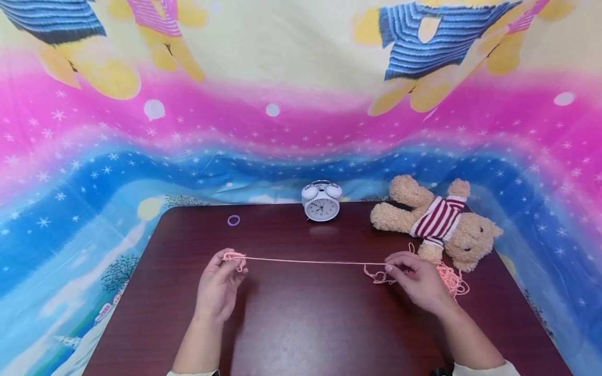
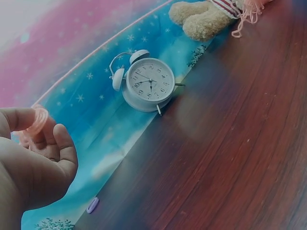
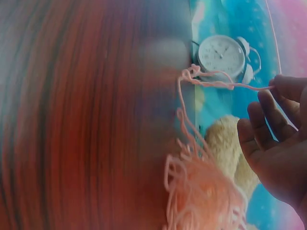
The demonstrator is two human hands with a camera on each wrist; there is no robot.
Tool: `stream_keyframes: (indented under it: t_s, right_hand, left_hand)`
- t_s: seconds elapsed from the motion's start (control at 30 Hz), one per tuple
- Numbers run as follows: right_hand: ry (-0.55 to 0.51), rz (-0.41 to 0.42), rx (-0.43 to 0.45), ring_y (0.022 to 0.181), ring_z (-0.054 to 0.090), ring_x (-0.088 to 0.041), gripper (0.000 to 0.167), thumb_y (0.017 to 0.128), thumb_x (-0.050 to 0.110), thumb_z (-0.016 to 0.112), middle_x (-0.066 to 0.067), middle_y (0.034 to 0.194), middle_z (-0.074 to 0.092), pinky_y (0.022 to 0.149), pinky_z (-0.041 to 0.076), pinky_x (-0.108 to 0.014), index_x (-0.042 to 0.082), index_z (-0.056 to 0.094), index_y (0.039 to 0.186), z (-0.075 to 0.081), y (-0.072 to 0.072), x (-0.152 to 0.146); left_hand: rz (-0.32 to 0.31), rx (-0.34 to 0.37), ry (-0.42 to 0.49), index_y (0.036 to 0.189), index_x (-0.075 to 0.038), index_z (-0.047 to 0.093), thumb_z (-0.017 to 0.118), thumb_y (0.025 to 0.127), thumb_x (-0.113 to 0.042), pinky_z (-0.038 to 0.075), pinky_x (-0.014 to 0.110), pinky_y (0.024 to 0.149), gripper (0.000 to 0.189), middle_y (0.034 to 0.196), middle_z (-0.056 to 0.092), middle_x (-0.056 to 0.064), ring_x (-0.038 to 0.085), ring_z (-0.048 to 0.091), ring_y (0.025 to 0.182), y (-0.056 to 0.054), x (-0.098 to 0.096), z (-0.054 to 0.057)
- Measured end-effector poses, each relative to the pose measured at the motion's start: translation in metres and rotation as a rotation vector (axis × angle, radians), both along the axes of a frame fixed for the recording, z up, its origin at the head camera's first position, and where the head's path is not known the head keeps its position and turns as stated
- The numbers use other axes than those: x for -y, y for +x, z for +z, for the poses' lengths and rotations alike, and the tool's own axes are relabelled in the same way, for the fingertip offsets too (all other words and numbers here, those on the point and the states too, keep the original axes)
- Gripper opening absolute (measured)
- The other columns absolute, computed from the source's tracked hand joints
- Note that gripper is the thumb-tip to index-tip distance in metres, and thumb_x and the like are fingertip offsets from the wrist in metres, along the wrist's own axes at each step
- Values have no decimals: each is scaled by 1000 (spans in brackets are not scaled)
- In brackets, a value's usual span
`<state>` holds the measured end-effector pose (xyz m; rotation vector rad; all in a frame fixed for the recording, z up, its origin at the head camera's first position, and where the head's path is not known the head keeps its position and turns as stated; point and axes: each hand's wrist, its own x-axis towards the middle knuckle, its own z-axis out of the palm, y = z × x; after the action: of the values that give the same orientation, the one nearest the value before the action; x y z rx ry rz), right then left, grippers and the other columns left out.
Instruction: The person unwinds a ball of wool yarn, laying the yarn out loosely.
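A strand of pink yarn (image 1: 315, 261) runs taut and nearly level between the two hands. On the left side, the left hand (image 1: 218, 287) pinches a small bundle of wound yarn (image 2: 37, 122) between thumb and fingers, with a few loops hanging down. The right hand (image 1: 418, 279) pinches the strand's other end between thumb and forefinger; its remaining fingers are loosely bent in the right wrist view. From there a slack, kinked length trails to a loose, tangled heap of yarn (image 3: 201, 196), partly hidden behind the right hand in the head view.
A white twin-bell alarm clock (image 1: 322, 202) stands at the back edge of the dark wooden table (image 1: 301, 318). A teddy bear (image 1: 439, 224) in a striped shirt lies at the back right, beside the yarn heap. A purple ring (image 1: 233, 220) lies at the back left. Printed cloth (image 1: 282, 130) hangs behind.
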<state>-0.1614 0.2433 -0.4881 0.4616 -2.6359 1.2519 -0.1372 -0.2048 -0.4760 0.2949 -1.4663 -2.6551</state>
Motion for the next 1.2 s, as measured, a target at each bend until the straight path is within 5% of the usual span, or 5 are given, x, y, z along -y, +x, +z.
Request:
stream_keyframes:
  t_s: [0.2,0.4,0.9,1.07,1.2]
  right_hand:
    - [14,-53,78,114,56,8,8,101,22,71,1,120,71,90,59,-34,18,77,104,6,6,-22]
    - [50,-98,81,112,54,12,9,101,23,71,-1,120,72,88,53,-16,19,77,105,13,13,-44]
    - [128,-219,-16,98,54,15,9,99,21,73,-4,114,72,74,46,-10,16,77,106,22,20,-87]
    - [128,-258,-4,110,42,23,14,100,24,72,-14,122,70,83,35,-2,14,76,109,27,22,-99]
    - [126,-273,19,110,39,25,19,101,27,71,7,121,70,84,31,-1,13,75,113,29,24,-109]
  left_hand:
    - [25,-12,-17,109,-11,56,60,101,2,55,26,78,16,92,62,0,12,62,85,0,5,1]
    - [36,-19,-7,103,-15,60,58,101,5,56,26,79,20,96,63,-1,13,63,87,1,11,0]
    - [36,-51,21,119,-10,51,56,101,7,58,26,80,25,104,72,1,13,69,90,4,18,0]
    - [53,-37,16,124,-9,49,58,103,3,58,28,83,26,96,73,1,15,71,90,4,20,0]
    - [61,-53,29,122,-9,50,59,103,2,58,26,82,24,102,75,4,14,73,92,5,24,0]
